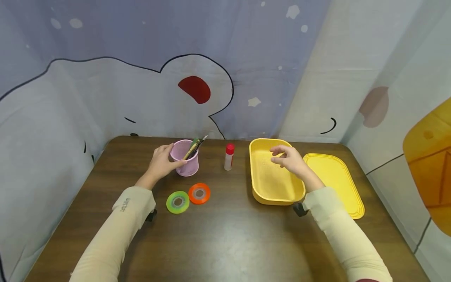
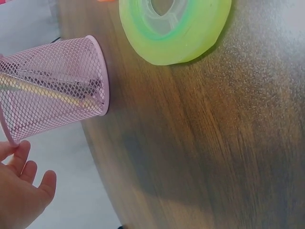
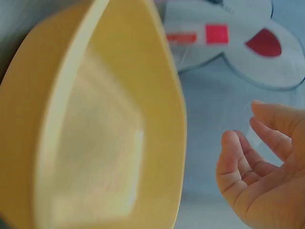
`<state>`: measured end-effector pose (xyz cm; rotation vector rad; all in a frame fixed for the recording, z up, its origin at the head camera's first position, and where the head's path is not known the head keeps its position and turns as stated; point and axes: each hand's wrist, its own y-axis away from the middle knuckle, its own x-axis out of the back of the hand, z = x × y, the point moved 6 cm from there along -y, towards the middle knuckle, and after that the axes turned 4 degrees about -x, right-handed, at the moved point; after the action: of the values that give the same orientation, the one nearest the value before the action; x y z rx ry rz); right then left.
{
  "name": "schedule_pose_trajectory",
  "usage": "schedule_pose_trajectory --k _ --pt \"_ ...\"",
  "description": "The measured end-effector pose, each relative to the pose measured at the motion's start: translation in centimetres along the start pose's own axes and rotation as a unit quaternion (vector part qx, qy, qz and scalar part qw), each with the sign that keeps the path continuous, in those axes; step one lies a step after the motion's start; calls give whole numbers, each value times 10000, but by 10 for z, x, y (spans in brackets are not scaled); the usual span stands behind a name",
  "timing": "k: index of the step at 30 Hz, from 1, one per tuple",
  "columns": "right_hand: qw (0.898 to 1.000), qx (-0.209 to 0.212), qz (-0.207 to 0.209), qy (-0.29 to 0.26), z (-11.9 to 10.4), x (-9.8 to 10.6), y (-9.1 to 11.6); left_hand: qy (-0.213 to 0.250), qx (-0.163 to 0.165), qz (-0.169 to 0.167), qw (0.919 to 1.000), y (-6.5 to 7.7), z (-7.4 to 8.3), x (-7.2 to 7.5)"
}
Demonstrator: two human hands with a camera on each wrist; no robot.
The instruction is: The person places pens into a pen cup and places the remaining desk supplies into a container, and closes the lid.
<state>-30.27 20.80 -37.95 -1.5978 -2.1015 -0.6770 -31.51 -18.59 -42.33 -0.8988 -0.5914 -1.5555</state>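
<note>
A pink mesh pen cup stands at the back left of the table, pens leaning out over its right side. My left hand grips the cup by its rim, thumb at the front and fingers at the back left. The left wrist view shows the fingertips right at the rim, and pens through the mesh. Over the yellow plastic box, my right hand hovers with fingers loosely bent and nothing in them. The right wrist view shows the box's inside, with no object visible there.
A glue stick with a red cap stands upright between cup and box. Green tape and orange tape lie flat in front of the cup. The yellow lid lies right of the box. A patterned curtain hangs behind the table.
</note>
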Motion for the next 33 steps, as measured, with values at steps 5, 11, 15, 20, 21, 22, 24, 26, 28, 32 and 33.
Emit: schedule_pose_trajectory --k 5,11,15,20,21,22,24,26,28,32,33 --pt "9991 -278 64 298 22 18 10 26 26 15 10000 1 0 0" --pt "9981 -450 273 333 47 33 16 22 63 -4 10000 1 1 0" --pt "9978 -554 339 128 61 38 19 12 60 -24 10000 2 1 0" --pt "9956 -871 329 -142 78 41 21 48 1 12 10000 2 3 0" --pt "9950 -942 292 -148 81 41 21 63 -4 17 10000 2 3 0" --pt "9945 -992 289 -147 84 41 21 74 -6 18 10000 2 4 0" --pt "9934 -1097 280 -184 88 41 21 93 -9 26 10000 3 4 0" --pt "9925 -1163 270 -273 92 40 21 102 4 25 9999 3 3 0" --pt "9915 -1208 259 -399 95 40 21 100 14 27 9999 3 3 0" --pt "9882 -1338 276 -691 100 39 21 96 55 8 9999 4 3 0" --pt "9875 -1358 269 -758 101 39 21 98 64 5 9999 4 3 0"
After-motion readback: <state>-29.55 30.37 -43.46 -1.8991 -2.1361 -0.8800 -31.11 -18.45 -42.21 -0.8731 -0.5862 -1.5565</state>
